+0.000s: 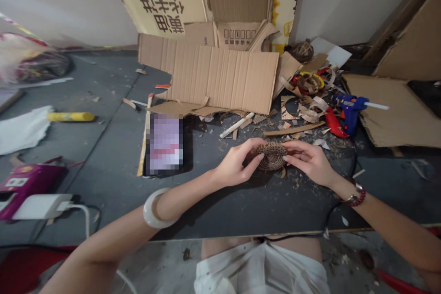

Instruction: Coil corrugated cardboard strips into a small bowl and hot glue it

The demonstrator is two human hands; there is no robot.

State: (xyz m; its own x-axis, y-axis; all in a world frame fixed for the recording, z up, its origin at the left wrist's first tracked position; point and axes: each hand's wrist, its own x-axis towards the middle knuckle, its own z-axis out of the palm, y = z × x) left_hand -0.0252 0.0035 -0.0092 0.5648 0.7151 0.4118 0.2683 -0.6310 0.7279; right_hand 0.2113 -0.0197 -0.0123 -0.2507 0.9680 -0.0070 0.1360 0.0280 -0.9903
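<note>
Between my two hands is a round coil of corrugated cardboard strip [272, 157], its spiral edge facing me, just above the dark table. My left hand [241, 161] pinches its left rim between thumb and fingers. On the opposite side my right hand [308, 161] grips the right rim the same way. Cardboard scraps [312, 112] and a thin cardboard strip [294, 129] lie just beyond the coil. A phone with a blurred screen [164, 144] leans at the left of my hands.
A blue glue gun [350, 108] with a white stick and red-handled tool [336, 123] lie at right. Behind stands a large corrugated sheet [225, 76]. A yellow tube [70, 116], white charger [43, 206] and purple power strip [32, 183] are at left. A black cord [332, 213] crosses the front edge.
</note>
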